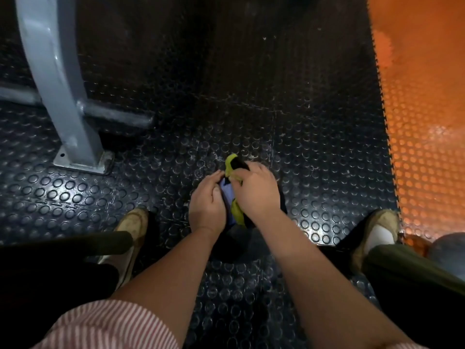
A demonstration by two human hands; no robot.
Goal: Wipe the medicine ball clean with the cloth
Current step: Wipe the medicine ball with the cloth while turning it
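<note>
Head view: medicine ball (236, 239), dark, sits on the floor at frame centre, between the person's feet, mostly covered by both hands. Left hand (206, 197) cups its left side, fingers curled over the top, thumb alongside. Right hand (256, 192) is on top and to the right, fingers curled down, pinching the yellow-green cloth (231, 164) against the ball. Cloth sticks out past the fingertips at the top and shows again under the palm. Blue patch (227, 197) in the gap between the hands: probably a panel on the ball, but can't tell, could be cloth.

Ball rests on black studded rubber mat (302, 122). Tan shoes either side: left shoe (136, 222), right shoe (377, 227), dark trousers above. Striped sleeve (100, 323) at lower left. Orange studded mat (427, 122) joins the black one down the right edge. Grey metal post (63, 96) at upper left, bolted down through a base plate (83, 159). Grey rounded object (450, 248) at right edge, cut off.
</note>
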